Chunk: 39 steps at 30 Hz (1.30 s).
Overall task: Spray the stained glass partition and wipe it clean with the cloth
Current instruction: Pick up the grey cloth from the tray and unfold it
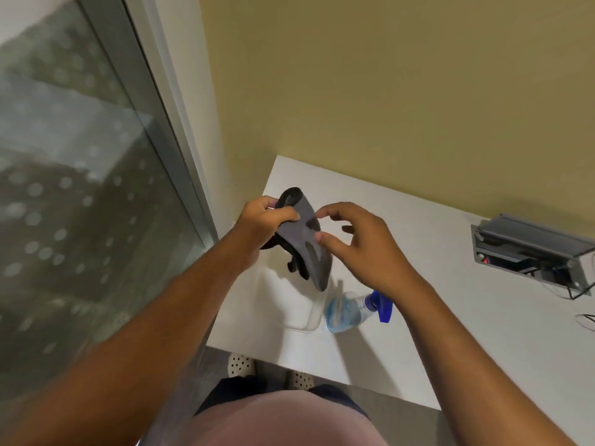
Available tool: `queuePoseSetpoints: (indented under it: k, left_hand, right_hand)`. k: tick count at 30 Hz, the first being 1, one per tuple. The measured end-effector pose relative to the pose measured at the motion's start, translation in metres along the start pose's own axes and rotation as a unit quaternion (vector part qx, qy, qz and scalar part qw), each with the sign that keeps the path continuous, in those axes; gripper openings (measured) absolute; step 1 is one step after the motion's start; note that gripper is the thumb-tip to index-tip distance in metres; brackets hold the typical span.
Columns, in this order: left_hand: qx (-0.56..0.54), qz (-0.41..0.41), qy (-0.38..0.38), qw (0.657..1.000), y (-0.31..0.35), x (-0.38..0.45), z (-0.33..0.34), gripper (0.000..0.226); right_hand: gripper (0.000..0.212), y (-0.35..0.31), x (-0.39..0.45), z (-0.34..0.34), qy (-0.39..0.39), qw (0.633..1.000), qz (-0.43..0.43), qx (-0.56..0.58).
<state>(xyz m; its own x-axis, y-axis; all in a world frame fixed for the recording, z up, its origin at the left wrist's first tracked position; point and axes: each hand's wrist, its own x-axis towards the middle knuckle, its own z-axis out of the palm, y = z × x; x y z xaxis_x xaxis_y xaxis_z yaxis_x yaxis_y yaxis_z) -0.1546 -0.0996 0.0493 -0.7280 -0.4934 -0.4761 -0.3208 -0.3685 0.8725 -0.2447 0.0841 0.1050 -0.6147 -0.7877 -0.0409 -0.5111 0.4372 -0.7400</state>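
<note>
From my remote station I logged the head view looking down over both bare forearms. The left hand (269, 220) was closed around the upper part of the cloth (304, 243), fingers curled over its top edge, holding it in the air above the white desk (450, 304). The cloth looked dark grey, smooth on the face turned toward the camera, with a few darker patches; its top curled over into a rounded fold above the knuckles, and it hung down to a narrow point, with a darker, crumpled part bunched behind and below the left hand. The right hand (360, 243) was open, fingers spread and bent, its thumb tip touching the cloth's right edge; I could not tell whether the forefinger also touched it. The spray bottle (347, 312) stood on the desk just below the hanging cloth: a clear body with pale blue liquid and a blue trigger head, partly hidden by the right wrist. The glass partition (74, 188) filled the left of the view in a grey metal frame (161, 130), well apart from the cloth; its pane looked cloudy and carried rows of pale round spots. I noted 1 grey cable box (528, 252) recessed in the desk at right, lid raised. A yellow wall (386, 91) stood behind the desk.
</note>
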Motion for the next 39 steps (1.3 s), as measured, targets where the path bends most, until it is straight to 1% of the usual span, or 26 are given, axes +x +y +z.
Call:
queuePoseSetpoints:
  k: [1, 2, 4, 5, 7, 8, 9, 10, 11, 12, 13, 14, 15, 16, 17, 18, 20, 22, 23, 27, 30, 32, 33, 36, 38, 39]
  left_hand:
    - [-0.017, -0.006, -0.019, 1.000, 0.010, -0.010, -0.001, 0.011]
    - [-0.033, -0.012, -0.046, 0.998, 0.020, -0.020, -0.002, 0.009]
    - [-0.061, -0.020, -0.097, 0.993, 0.031, -0.038, -0.005, 0.027]
    - [-0.085, -0.023, -0.102, 0.991, 0.036, -0.047, -0.005, 0.033]
    - [-0.170, -0.026, -0.071, 0.983, 0.040, -0.066, -0.003, 0.032]
    - [-0.209, -0.023, -0.049, 0.976, 0.040, -0.074, -0.001, 0.032]
    - [-0.220, -0.017, -0.022, 0.975, 0.041, -0.082, 0.003, 0.034]
    - [-0.193, -0.004, 0.013, 0.981, 0.038, -0.089, 0.007, 0.034]
    - [-0.138, 0.022, 0.053, 0.989, 0.032, -0.097, 0.011, 0.035]
    - [-0.049, 0.060, 0.094, 0.993, 0.026, -0.105, 0.014, 0.036]
    - [0.063, 0.107, 0.127, 0.984, 0.017, -0.111, 0.016, 0.037]
    - [0.175, 0.154, 0.145, 0.962, 0.005, -0.119, 0.020, 0.039]
    - [0.264, 0.183, 0.157, 0.934, -0.007, -0.128, 0.025, 0.045]
    - [0.310, 0.184, 0.171, 0.917, -0.016, -0.139, 0.030, 0.052]
    - [0.319, 0.176, 0.189, 0.912, -0.024, -0.149, 0.036, 0.058]
    - [0.319, 0.167, 0.199, 0.912, -0.032, -0.158, 0.039, 0.063]
    - [0.326, 0.157, 0.219, 0.906, -0.045, -0.174, 0.044, 0.073]
    - [0.333, 0.149, 0.255, 0.895, -0.057, -0.190, 0.047, 0.076]
    - [0.330, 0.143, 0.284, 0.889, -0.062, -0.199, 0.046, 0.075]
    - [0.288, 0.138, 0.373, 0.871, -0.086, -0.238, 0.047, 0.068]
    - [0.246, 0.139, 0.432, 0.857, -0.112, -0.271, 0.040, 0.060]
    - [0.224, 0.131, 0.474, 0.842, -0.127, -0.295, 0.034, 0.056]
    - [0.209, 0.126, 0.493, 0.835, -0.133, -0.308, 0.031, 0.055]
    - [0.114, 0.096, 0.548, 0.823, -0.157, -0.352, 0.024, 0.045]
    - [0.005, 0.094, 0.565, 0.820, -0.174, -0.383, 0.024, 0.033]
    - [-0.066, 0.106, 0.570, 0.812, -0.181, -0.400, 0.026, 0.030]
  right_hand:
    - [0.033, -0.003, -0.001, 0.005, -0.010, 1.000, -0.017, -0.002]
    - [0.038, -0.005, -0.001, 0.008, -0.018, 0.999, -0.033, 0.002]
    - [0.044, -0.011, -0.002, 0.014, -0.030, 0.997, -0.052, 0.041]
    - [0.045, -0.013, -0.003, 0.018, -0.036, 0.995, -0.054, 0.075]
    - [0.049, -0.017, -0.007, 0.024, -0.053, 0.984, -0.035, 0.166]
    - [0.051, -0.017, -0.009, 0.026, -0.064, 0.973, -0.019, 0.222]
    - [0.051, -0.015, -0.010, 0.029, -0.077, 0.955, 0.007, 0.287]
    - [0.051, -0.014, -0.013, 0.029, -0.088, 0.931, 0.046, 0.351]
    - [0.052, -0.015, -0.017, 0.028, -0.094, 0.904, 0.097, 0.405]
    - [0.052, -0.014, -0.018, 0.029, -0.086, 0.882, 0.149, 0.438]
    - [0.052, -0.012, -0.019, 0.031, -0.077, 0.865, 0.189, 0.459]
    - [0.052, -0.009, -0.022, 0.034, -0.088, 0.851, 0.212, 0.472]
    - [0.051, -0.009, -0.026, 0.036, -0.113, 0.839, 0.220, 0.484]
    - [0.046, -0.008, -0.029, 0.039, -0.140, 0.828, 0.219, 0.496]
    - [0.038, -0.010, -0.032, 0.040, -0.161, 0.817, 0.216, 0.510]
    - [0.036, -0.010, -0.035, 0.041, -0.179, 0.806, 0.210, 0.523]
    - [0.041, -0.011, -0.040, 0.048, -0.234, 0.802, 0.189, 0.516]
    - [0.047, -0.018, -0.048, 0.056, -0.275, 0.807, 0.178, 0.491]
    - [0.049, -0.024, -0.054, 0.059, -0.295, 0.800, 0.183, 0.489]
    - [0.055, -0.047, -0.082, 0.075, -0.380, 0.745, 0.205, 0.508]
    - [0.066, -0.064, -0.103, 0.093, -0.443, 0.724, 0.194, 0.491]
    - [0.067, -0.077, -0.118, 0.106, -0.485, 0.705, 0.201, 0.476]
    - [0.067, -0.083, -0.126, 0.112, -0.505, 0.698, 0.209, 0.463]
    - [0.057, -0.100, -0.157, 0.128, -0.544, 0.702, 0.212, 0.407]
    - [0.044, -0.110, -0.182, 0.135, -0.580, 0.698, 0.202, 0.368]
    - [0.036, -0.115, -0.196, 0.138, -0.598, 0.701, 0.182, 0.344]
